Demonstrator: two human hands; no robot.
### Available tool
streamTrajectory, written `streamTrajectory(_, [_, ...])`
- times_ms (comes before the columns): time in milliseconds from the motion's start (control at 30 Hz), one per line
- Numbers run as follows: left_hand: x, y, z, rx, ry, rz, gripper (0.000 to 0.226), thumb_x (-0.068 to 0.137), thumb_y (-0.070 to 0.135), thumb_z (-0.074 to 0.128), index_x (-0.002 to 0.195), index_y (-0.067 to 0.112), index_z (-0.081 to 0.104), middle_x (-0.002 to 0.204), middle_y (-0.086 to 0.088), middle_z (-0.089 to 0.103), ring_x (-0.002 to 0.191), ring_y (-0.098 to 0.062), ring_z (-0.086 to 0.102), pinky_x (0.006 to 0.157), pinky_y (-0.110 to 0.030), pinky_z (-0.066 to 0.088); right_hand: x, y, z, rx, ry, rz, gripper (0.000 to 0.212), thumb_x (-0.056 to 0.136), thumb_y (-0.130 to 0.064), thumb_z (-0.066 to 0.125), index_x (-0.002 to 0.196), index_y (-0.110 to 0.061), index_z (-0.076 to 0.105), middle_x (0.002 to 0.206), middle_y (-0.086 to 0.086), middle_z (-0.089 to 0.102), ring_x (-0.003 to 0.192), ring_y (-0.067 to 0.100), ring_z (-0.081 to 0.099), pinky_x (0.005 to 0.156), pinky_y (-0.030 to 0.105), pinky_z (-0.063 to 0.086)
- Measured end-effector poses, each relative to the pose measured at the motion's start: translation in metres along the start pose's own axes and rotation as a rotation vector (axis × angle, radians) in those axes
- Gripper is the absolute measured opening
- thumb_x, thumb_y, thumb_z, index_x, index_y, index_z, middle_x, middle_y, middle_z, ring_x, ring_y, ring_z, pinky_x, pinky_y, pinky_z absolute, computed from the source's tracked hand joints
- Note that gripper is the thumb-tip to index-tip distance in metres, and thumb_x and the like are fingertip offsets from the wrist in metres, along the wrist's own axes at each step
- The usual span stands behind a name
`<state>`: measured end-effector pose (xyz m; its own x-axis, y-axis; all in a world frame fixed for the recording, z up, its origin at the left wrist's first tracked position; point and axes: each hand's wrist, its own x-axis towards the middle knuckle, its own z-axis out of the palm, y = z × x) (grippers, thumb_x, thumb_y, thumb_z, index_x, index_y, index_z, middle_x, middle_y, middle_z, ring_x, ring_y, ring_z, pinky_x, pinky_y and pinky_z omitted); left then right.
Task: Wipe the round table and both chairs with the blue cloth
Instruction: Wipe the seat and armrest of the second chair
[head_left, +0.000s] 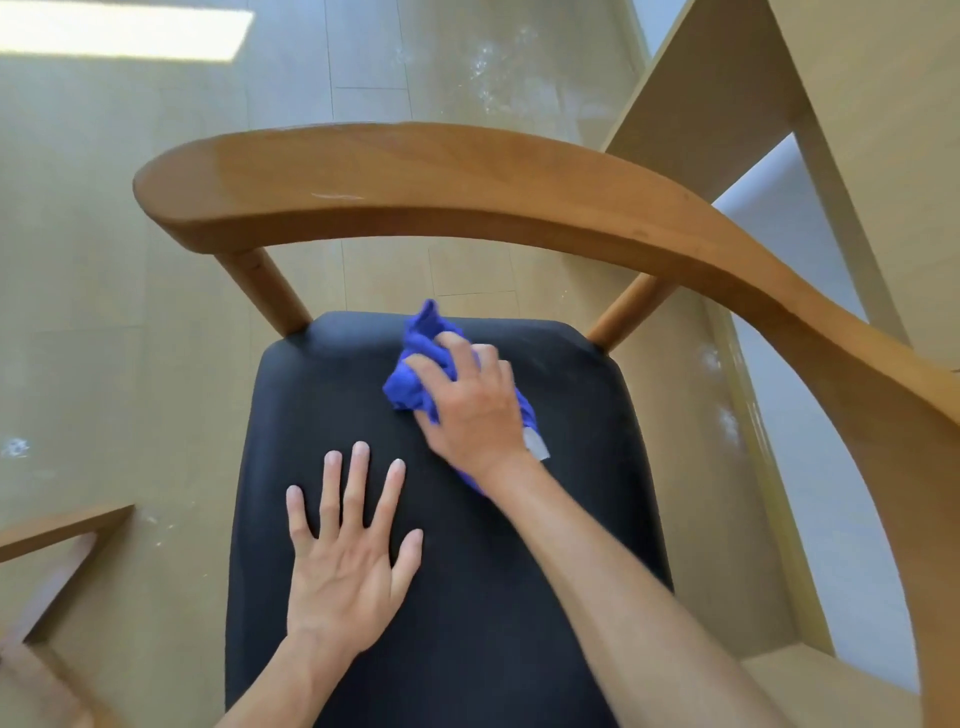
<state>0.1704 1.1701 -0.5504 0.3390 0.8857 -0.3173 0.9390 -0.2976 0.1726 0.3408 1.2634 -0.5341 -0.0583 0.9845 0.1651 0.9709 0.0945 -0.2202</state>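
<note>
Hands, two of them, rest on the black seat (519, 545) of one wooden chair (415, 176). The right hand (475, 405) presses down on one crumpled blue cloth (415, 358) near the back of the seat, its fingers (457, 353) curled over the bunched fabric and holding it against the cushion; a small grey tag (537, 444) sticks out beside the wrist. The left hand (348, 561) lies flat on the seat in front, all five fingers spread and gripping nothing. A curved wooden backrest arcs above, carried on two visible posts. Pale floor (130, 312) surrounds the chair.
</note>
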Motion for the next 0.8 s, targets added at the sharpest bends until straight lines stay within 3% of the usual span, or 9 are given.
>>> streamTrajectory(167, [0.000, 0.000, -0.001, -0.011, -0.019, -0.016, 0.068, 0.095, 0.057, 0.002, 0.148, 0.020, 0.024, 0.157, -0.016, 0.021, 0.145, -0.037, 0.016, 0.110, -0.064, 0.012, -0.052, 0.098, -0.032, -0.033, 0.048, 0.315, 0.035, 0.074, -0.017, 0.075, 0.109, -0.017, 0.069, 0.116, 0.015, 0.060, 0.089, 0.041, 0.055, 0.074, 0.046, 0.050])
streamTrajectory(267, [-0.001, 0.000, -0.001, -0.012, -0.020, -0.018, 0.067, 0.095, 0.056, 0.002, 0.148, 0.020, 0.023, 0.158, -0.016, 0.019, 0.145, -0.037, 0.015, 0.111, -0.065, 0.011, -0.077, 0.125, -0.043, 0.087, 0.136, 0.737, 0.027, 0.083, -0.020, 0.067, 0.108, -0.027, 0.062, 0.108, 0.004, 0.052, 0.098, 0.030, 0.053, 0.077, 0.039, 0.046])
streamTrajectory(333, [-0.002, 0.000, 0.000, -0.017, -0.020, -0.010, 0.067, 0.095, 0.055, 0.002, 0.149, 0.020, 0.023, 0.158, -0.016, 0.018, 0.146, -0.037, 0.014, 0.111, -0.066, 0.011, -0.076, 0.118, -0.035, 0.070, 0.159, 1.031, 0.031, 0.087, -0.022, 0.062, 0.117, -0.016, 0.060, 0.113, 0.014, 0.052, 0.100, 0.038, 0.054, 0.079, 0.042, 0.046])
streamTrajectory(367, [-0.002, 0.000, 0.001, -0.025, -0.019, -0.009, 0.067, 0.096, 0.055, 0.003, 0.149, 0.019, 0.023, 0.158, -0.016, 0.018, 0.146, -0.037, 0.013, 0.111, -0.066, 0.010, -0.071, 0.110, -0.031, 0.035, 0.177, 1.066, 0.033, 0.087, -0.021, 0.060, 0.119, -0.011, 0.060, 0.116, 0.019, 0.052, 0.100, 0.042, 0.053, 0.080, 0.044, 0.045])
streamTrajectory(500, [0.000, 0.000, -0.001, -0.021, -0.003, 0.001, 0.066, 0.096, 0.054, 0.004, 0.149, 0.019, 0.023, 0.158, -0.016, 0.018, 0.146, -0.037, 0.013, 0.111, -0.065, 0.008, -0.027, 0.053, -0.021, 0.036, 0.220, 0.933, 0.035, 0.084, -0.019, 0.062, 0.118, -0.012, 0.063, 0.121, 0.020, 0.053, 0.098, 0.042, 0.053, 0.080, 0.044, 0.042])
streamTrajectory(667, [-0.007, -0.007, -0.009, -0.110, 0.041, 0.027, 0.064, 0.089, 0.040, 0.030, 0.140, 0.004, 0.042, 0.145, -0.022, 0.041, 0.140, -0.036, 0.024, 0.114, -0.058, 0.010, 0.016, -0.094, 0.012, 0.096, 0.021, 0.299, 0.041, 0.071, -0.028, 0.068, 0.111, -0.025, 0.063, 0.118, 0.007, 0.057, 0.087, 0.030, 0.053, 0.069, 0.035, 0.042])
streamTrajectory(800, [-0.027, -0.033, -0.017, -0.198, 0.090, 0.101, 0.055, 0.086, 0.032, 0.037, 0.129, 0.000, 0.053, 0.144, -0.017, 0.043, 0.140, -0.030, 0.028, 0.117, -0.046, 0.014, 0.005, -0.097, 0.011, 0.102, -0.075, 0.000, 0.041, 0.072, -0.023, 0.070, 0.113, -0.026, 0.066, 0.121, 0.006, 0.060, 0.085, 0.028, 0.053, 0.066, 0.034, 0.042])
